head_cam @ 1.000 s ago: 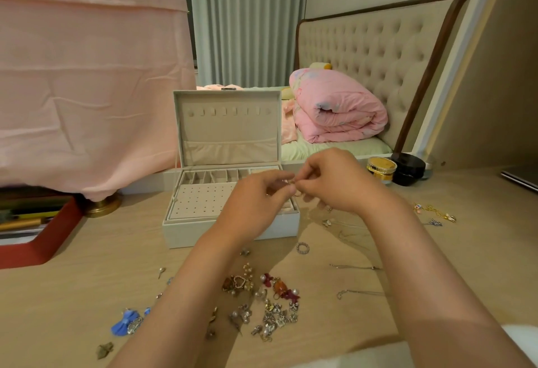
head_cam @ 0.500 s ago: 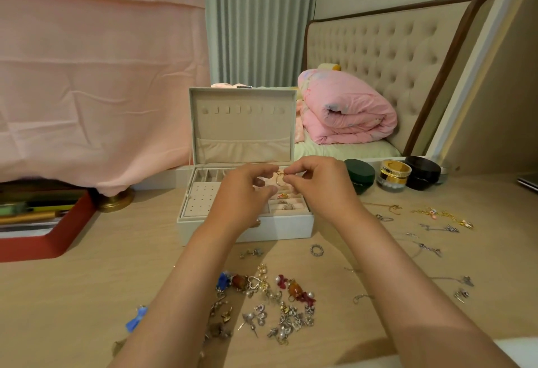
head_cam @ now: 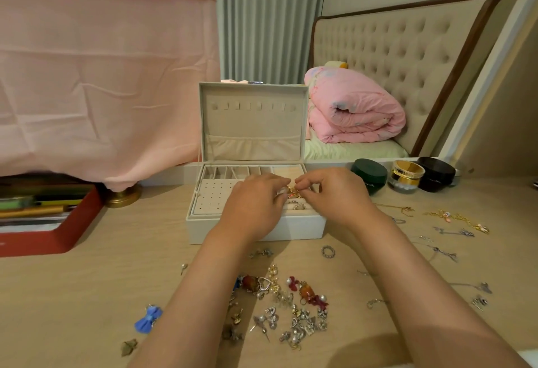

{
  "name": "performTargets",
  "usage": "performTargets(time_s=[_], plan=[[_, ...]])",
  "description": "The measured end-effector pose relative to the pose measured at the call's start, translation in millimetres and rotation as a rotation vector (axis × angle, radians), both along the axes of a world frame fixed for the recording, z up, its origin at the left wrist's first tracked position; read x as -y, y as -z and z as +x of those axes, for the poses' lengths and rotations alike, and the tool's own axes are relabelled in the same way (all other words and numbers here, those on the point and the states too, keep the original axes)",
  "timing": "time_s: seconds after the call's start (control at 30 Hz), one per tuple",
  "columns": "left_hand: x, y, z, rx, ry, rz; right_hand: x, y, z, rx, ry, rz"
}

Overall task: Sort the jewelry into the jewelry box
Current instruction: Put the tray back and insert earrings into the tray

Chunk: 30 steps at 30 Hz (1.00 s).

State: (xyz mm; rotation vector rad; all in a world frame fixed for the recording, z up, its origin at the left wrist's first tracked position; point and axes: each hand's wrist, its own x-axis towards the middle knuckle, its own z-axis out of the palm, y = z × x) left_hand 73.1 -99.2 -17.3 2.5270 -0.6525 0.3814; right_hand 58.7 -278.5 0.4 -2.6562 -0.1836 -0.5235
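Observation:
A white jewelry box (head_cam: 302, 228) stands open on the desk, its lid upright. My left hand (head_cam: 256, 207) and my right hand (head_cam: 334, 193) meet over the box's right-hand ring section. Together their fingertips pinch a small gold piece of jewelry (head_cam: 292, 190). Rings (head_cam: 299, 207) lie in the slots just below it. In front of the box lies a pile of earrings and charms (head_cam: 291, 306). A silver ring (head_cam: 328, 251) sits apart, and a blue bow earring (head_cam: 149, 318) lies at the left.
Necklaces and chains (head_cam: 454, 219) are spread over the desk's right side. Behind them stand a green jar (head_cam: 369, 174), a gold jar (head_cam: 407, 176) and a black jar (head_cam: 435, 173). A red tray (head_cam: 58, 236) sits left, beside a brass lamp base (head_cam: 123, 195).
Both hands have come down a little over the box's ring section with the gold piece still pinched between them. The camera has swung, shifting the box rightward in view.

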Motion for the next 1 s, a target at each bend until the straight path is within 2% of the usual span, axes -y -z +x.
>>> performTargets(time_s=[0.27,0.6,0.8,0.87,0.93,1.0], plan=[[1.4,3.8,0.9,0.054,-0.008,0.120,1.5,-2.6,-2.1,-0.060,-0.011,-0.073],[2.8,1.7,-3.6,0.064,-0.023,0.135,2.0,5.8,4.6,-0.077,-0.068,0.028],[5.8,-2.8,-7.4,0.022,-0.036,0.145,5.3,-5.5,-8.4,-0.140,-0.048,-0.048],[6.9,-4.6,-9.0,0.041,-0.047,0.141,9.1,-16.0,-18.7,-0.138,-0.040,0.027],[8.4,-7.1,-11.5,0.073,-0.038,0.113,16.0,-30.7,-30.9,-0.194,0.009,0.065],[11.8,-9.6,-15.2,0.114,-0.004,0.079,22.7,-43.4,-40.7,-0.365,0.087,-0.073]])
